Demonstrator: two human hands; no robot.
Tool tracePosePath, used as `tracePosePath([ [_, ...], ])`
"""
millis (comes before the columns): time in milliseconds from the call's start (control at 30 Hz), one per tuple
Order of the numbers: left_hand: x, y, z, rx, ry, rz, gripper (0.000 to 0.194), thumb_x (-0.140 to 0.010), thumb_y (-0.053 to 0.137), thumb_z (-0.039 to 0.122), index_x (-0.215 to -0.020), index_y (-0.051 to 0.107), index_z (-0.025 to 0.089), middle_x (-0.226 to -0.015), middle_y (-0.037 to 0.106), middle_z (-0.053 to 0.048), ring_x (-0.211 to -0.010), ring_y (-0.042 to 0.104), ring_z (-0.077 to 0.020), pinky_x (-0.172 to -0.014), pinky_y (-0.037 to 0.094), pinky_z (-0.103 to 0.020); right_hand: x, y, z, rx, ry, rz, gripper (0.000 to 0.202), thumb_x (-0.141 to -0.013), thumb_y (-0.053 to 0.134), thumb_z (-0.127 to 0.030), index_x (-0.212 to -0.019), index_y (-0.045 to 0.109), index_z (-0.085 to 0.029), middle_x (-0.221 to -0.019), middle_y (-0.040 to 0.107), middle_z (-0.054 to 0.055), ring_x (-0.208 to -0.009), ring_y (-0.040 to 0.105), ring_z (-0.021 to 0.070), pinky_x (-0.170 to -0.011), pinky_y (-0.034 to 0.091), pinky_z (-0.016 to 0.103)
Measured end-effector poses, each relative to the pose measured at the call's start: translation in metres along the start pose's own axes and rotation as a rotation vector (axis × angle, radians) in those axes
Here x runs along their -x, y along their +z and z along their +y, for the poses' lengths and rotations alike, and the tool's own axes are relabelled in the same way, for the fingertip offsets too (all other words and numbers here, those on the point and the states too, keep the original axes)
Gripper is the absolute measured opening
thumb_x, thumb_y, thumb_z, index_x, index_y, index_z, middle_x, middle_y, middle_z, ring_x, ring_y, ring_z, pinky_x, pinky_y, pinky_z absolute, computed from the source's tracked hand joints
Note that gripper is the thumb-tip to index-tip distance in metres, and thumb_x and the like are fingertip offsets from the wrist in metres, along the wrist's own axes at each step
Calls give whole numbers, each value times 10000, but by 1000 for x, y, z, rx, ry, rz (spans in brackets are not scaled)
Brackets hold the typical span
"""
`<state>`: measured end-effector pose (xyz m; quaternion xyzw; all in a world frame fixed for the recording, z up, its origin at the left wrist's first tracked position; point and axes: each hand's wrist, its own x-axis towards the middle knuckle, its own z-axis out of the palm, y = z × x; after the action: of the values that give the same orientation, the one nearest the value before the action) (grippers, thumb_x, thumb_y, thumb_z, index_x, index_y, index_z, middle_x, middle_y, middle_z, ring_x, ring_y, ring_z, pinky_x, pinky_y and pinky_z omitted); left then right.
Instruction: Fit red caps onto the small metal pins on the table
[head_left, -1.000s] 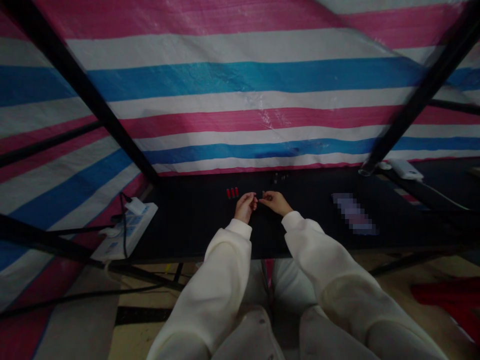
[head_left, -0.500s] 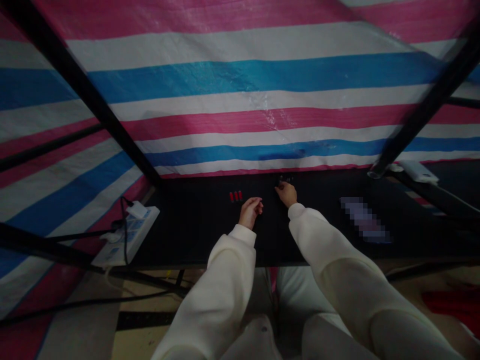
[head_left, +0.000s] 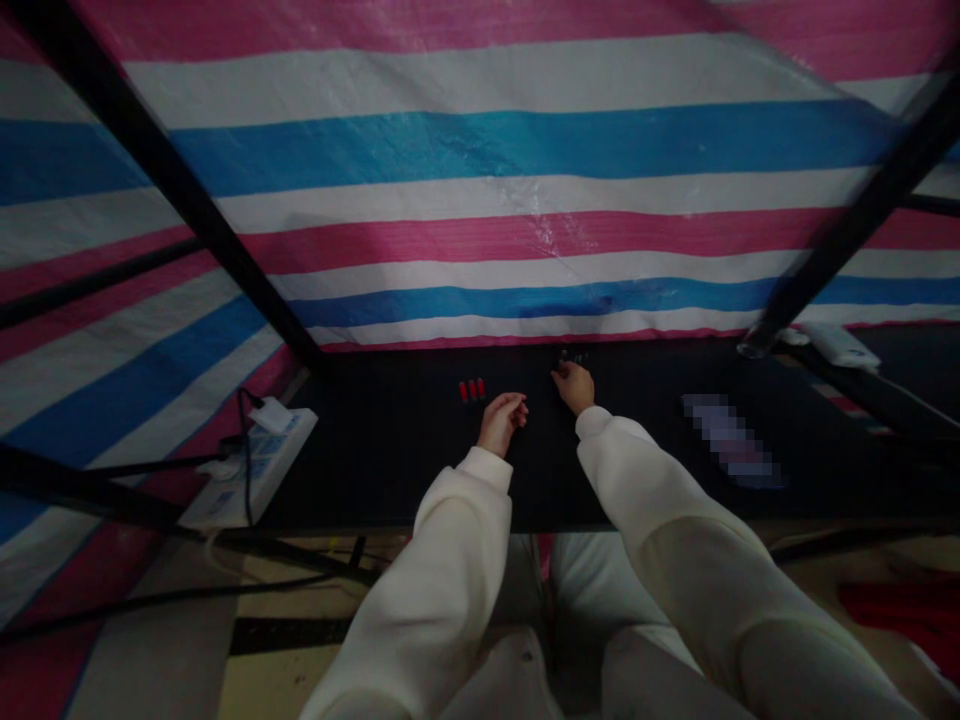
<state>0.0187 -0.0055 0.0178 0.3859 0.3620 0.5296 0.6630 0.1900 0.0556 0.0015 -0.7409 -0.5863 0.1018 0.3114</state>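
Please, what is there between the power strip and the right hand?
Between the power strip and the right hand, the head view shows three red pieces and, nearer to the person, the left hand.

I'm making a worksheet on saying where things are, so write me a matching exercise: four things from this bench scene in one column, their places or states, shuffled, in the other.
Things
1. right hand
2. power strip
3. red pieces
4. left hand

Places or states
A. side by side in a row of three
B. fingers curled, nearer the front edge of the table than the other hand
C. at the small pieces near the back edge
D. at the left end, a white plug on it

Right pairs: 1-C, 2-D, 3-A, 4-B
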Motion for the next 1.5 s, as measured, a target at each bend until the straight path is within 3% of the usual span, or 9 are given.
tracePosePath([
  [433, 0, -1, -2, -10, 9, -10, 246, -641, 651, 302, -773, 571, 110, -579, 541, -3, -458, 458, -64, -464, 309, -214, -18, -4, 15, 48, 84, -128, 275, -768, 534, -206, -1029, 609, -162, -984, 646, 96, -921, 601, 180, -749, 438, 227],
  [700, 0, -1, -1, -23, 4, -11, 252, -636, 652, 309, -770, 566, 113, -574, 541, -3, -455, 461, -66, -460, 312, -212, -13, -3, 13, 30, 92, -63, 252, -775, 529, -312, -943, 665, -182, -897, 670, 75, -864, 614, 169, -711, 438, 215],
  [1133, 0, -1, -1, -23, 14, -11, 221, -644, 640, 282, -765, 563, 113, -572, 545, -7, -443, 459, -66, -452, 307, -210, -16, -8, 9, 33, 143, -133, 259, -735, 580, -317, -945, 666, -192, -914, 666, 70, -873, 616, 179, -706, 453, 223],
  [1333, 0, -1, -1, -11, 17, -15, 236, -637, 647, 294, -767, 564, 115, -572, 548, -3, -444, 463, -65, -450, 315, -207, -1, -21, 6, 143, 175, -190, 340, -710, 612, -343, -951, 630, -104, -936, 641, 147, -886, 615, 210, -719, 459, 260],
  [1500, 0, 0, 0, -14, 13, -13, 239, -637, 652, 297, -765, 567, 115, -578, 550, -4, -450, 466, -64, -452, 324, -207, 18, -26, 4, 176, 114, -155, 339, -744, 581, -353, -988, 604, -119, -958, 634, 132, -936, 593, 204, -760, 450, 262],
])
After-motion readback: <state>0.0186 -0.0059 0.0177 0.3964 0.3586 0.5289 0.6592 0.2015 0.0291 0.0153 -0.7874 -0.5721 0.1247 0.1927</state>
